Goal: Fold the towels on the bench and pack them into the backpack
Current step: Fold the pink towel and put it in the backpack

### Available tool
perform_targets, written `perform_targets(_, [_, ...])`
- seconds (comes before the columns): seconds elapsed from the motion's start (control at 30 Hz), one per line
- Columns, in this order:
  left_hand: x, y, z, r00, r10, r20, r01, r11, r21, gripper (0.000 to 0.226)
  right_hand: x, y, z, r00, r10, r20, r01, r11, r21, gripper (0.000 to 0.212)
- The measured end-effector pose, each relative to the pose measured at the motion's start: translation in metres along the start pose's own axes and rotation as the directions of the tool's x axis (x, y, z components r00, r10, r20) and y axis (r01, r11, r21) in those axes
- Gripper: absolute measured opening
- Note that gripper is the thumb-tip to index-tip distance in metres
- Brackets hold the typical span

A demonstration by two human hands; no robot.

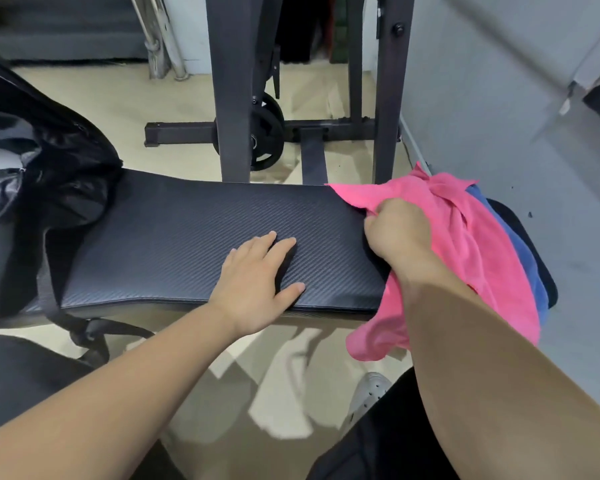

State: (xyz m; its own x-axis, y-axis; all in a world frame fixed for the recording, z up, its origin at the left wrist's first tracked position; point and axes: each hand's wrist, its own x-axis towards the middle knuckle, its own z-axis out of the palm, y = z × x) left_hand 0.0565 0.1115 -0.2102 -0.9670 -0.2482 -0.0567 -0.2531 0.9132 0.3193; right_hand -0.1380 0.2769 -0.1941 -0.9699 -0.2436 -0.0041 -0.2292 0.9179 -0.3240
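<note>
A black padded bench [174, 237] runs across the view. A crumpled pink towel [471, 244] lies over its right end and hangs down off the near edge. Under it shows the edge of a blue towel [520, 258]. My right hand [400, 233] grips a bunch of the pink towel at its left edge. My left hand [257, 285] rests flat on the bench pad with straight fingers, holding nothing. A black backpack [32, 168] sits on the left end of the bench, its top open.
Behind the bench stand the black uprights of a weight rack [229, 98] with a weight plate [265, 133] at floor level. A grey wall [499, 98] is on the right. Backpack straps [94, 334] hang below the bench at the left.
</note>
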Motion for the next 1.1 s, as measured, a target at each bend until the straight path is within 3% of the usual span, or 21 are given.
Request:
perform_targets(0.1, [-0.004,0.001,-0.01,0.992,0.052,-0.116,-0.062,0.995,-0.08,0.087,-0.017,-0.031,0.003,0.97,-0.232,0.072,0.208,0.947,0.246,0.023])
perform_targets(0.2, [-0.004,0.0,-0.019,0.975,0.061,-0.213,-0.089,0.988,-0.127,0.093,-0.049,-0.056,0.0,0.797,-0.564,0.215,0.434,0.783,0.445,0.022])
perform_targets(0.27, [-0.004,-0.003,-0.024,0.961,0.067,-0.27,-0.099,0.989,-0.109,0.077,-0.07,-0.066,-0.003,0.683,-0.668,0.296,0.441,0.7,0.562,0.019])
perform_targets(0.3, [-0.004,-0.005,-0.026,0.954,0.072,-0.292,-0.108,0.988,-0.109,0.063,-0.077,-0.072,-0.005,0.662,-0.686,0.302,0.423,0.674,0.606,0.018])
perform_targets(0.37, [-0.007,-0.009,-0.03,0.938,0.099,-0.332,-0.149,0.981,-0.128,0.033,-0.086,-0.08,-0.007,0.681,-0.685,0.259,0.395,0.641,0.658,0.016])
perform_targets(0.43, [-0.015,-0.011,-0.034,0.926,0.066,-0.373,-0.144,0.972,-0.186,0.017,-0.089,-0.083,-0.012,0.721,-0.649,0.24,0.328,0.627,0.707,0.007])
perform_targets(0.5, [-0.023,-0.016,-0.037,0.922,-0.027,-0.386,-0.095,0.951,-0.294,0.007,-0.091,-0.081,-0.016,0.731,-0.622,0.281,0.284,0.652,0.703,0.022])
perform_targets(0.7, [-0.039,-0.032,-0.069,0.902,-0.197,-0.384,0.028,0.915,-0.403,0.013,-0.094,-0.072,-0.018,0.705,-0.599,0.379,0.531,0.801,0.278,0.031])
perform_targets(0.83, [-0.045,-0.042,-0.095,0.831,-0.425,-0.359,0.208,0.837,-0.507,0.015,-0.091,-0.067,-0.024,0.771,-0.499,0.396,0.465,0.866,0.187,0.012])
perform_targets(0.93, [-0.052,-0.045,-0.111,0.774,-0.489,-0.402,0.286,0.837,-0.467,0.021,-0.087,-0.063,-0.026,0.797,-0.422,0.433,0.376,0.906,0.193,0.008])
perform_targets(1.0, [-0.057,-0.05,-0.122,0.731,-0.506,-0.458,0.299,0.84,-0.452,0.022,-0.088,-0.057,-0.031,0.706,-0.387,0.593,0.206,0.913,0.351,0.021])
perform_targets(1.1, [-0.062,-0.061,-0.137,0.663,-0.554,-0.503,0.291,0.81,-0.509,0.02,-0.086,-0.049,-0.042,0.537,-0.463,0.705,0.128,0.871,0.474,0.009])
